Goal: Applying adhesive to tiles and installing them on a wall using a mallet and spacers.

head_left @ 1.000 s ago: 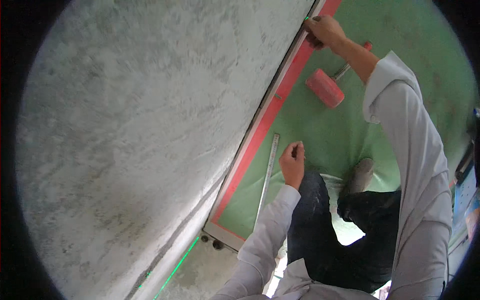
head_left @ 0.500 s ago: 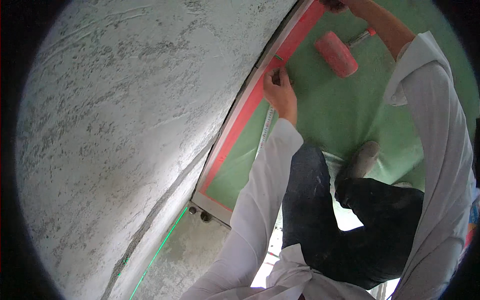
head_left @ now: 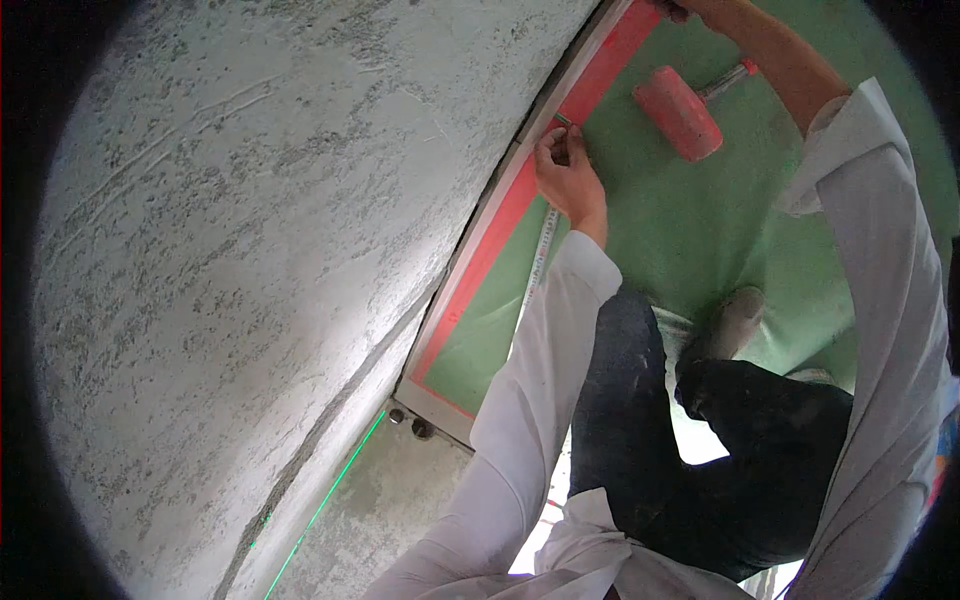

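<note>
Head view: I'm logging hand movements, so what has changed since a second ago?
The left hand has moved up and left, from beside the ruler to the red strip, fingertips by a small piece there; gripping is unclear. The view has shifted, cutting off part of the right hand. The red-headed mallet and ruler lie as before on the green sheet.

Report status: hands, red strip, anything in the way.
Left hand at red strip, grip unclear. Right hand partly cut off at top edge. Mallet nearby, off the strip.
</note>
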A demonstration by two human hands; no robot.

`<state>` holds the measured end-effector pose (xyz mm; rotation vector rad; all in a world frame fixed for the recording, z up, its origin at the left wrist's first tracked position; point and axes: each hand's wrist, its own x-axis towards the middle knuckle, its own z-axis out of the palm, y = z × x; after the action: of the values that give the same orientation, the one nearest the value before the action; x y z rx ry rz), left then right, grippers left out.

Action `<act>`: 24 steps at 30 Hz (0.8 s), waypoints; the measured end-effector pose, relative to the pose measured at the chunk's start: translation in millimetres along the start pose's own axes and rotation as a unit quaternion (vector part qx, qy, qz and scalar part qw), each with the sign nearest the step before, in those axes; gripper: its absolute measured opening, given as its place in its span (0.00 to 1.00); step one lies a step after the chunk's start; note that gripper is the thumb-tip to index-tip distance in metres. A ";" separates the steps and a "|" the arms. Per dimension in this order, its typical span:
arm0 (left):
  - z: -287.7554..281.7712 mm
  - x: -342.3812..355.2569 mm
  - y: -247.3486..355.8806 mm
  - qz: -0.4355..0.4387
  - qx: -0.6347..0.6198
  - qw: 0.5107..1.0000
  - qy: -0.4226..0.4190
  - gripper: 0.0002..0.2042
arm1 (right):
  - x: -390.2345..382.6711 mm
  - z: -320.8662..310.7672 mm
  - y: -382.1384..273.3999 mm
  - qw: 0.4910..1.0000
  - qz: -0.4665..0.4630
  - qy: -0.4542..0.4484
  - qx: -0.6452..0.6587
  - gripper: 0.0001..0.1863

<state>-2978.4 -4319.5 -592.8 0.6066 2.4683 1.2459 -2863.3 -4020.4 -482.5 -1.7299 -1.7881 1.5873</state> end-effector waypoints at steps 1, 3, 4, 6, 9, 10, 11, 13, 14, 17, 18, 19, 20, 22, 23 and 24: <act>-1.2 3.2 -0.1 -0.024 0.001 1.000 -0.010 0.14 | -0.9 1.4 0.3 1.000 0.006 0.009 -0.002 0.20; -1.0 3.3 -0.7 -0.050 -0.005 0.999 -0.018 0.13 | 5.1 -7.7 9.8 1.000 0.008 0.020 -0.011 0.20; -1.2 3.9 -1.8 -0.039 -0.007 0.999 -0.032 0.12 | 16.2 -22.9 28.7 0.976 -0.101 -0.128 0.142 0.20; -6.0 -2.5 -1.0 -0.035 -0.003 0.998 -0.050 0.12 | 7.2 -18.5 25.7 0.897 -0.194 -0.272 0.288 0.19; -13.2 9.2 6.9 0.036 -0.019 0.999 -0.022 0.12 | 11.6 -3.4 12.1 0.999 0.020 0.003 0.031 0.18; -23.0 9.1 9.7 0.031 -0.002 0.999 -0.030 0.13 | 11.7 -14.5 25.0 0.977 -0.092 -0.136 0.134 0.18; -30.0 0.2 16.3 0.018 0.012 0.999 -0.042 0.13 | 7.0 -24.3 31.5 0.916 -0.194 -0.271 0.224 0.18; -38.0 -18.3 44.6 0.056 0.027 0.997 -0.034 0.14 | 8.9 -14.4 23.6 0.981 -0.081 -0.135 0.112 0.19; -49.9 -15.0 52.0 0.102 0.058 0.993 -0.019 0.14 | 7.7 0.0 13.0 0.999 0.031 -0.002 0.011 0.20; -67.3 6.9 54.6 0.175 0.155 0.972 0.018 0.15 | -5.4 -3.9 -11.9 0.996 0.023 0.015 -0.081 0.22; -66.8 7.8 54.7 0.177 0.153 0.972 0.020 0.15 | -3.7 -3.6 -9.1 0.996 0.020 0.017 -0.081 0.22; -66.2 7.0 55.1 0.186 0.171 0.967 0.022 0.14 | -2.5 -2.3 -3.0 0.998 0.008 0.018 -0.063 0.23; -67.6 6.2 53.3 0.195 0.192 0.962 0.022 0.14 | -3.6 2.7 2.3 0.999 -0.001 0.017 -0.044 0.25; -63.9 15.3 50.4 0.203 0.177 0.962 0.035 0.13 | -1.1 15.3 8.2 0.999 -0.007 0.039 -0.032 0.25; -60.2 18.0 48.8 0.211 0.161 0.963 0.051 0.12 | -1.0 17.7 6.7 0.998 -0.014 0.059 -0.022 0.25; -57.5 18.0 47.6 0.212 0.158 0.963 0.051 0.12 | -1.2 17.6 5.4 0.998 -0.015 0.062 -0.023 0.25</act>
<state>-3008.9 -4324.5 -522.5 1.2377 2.7422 1.0377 -2872.7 -4032.1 -493.1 -1.7704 -1.7966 1.4043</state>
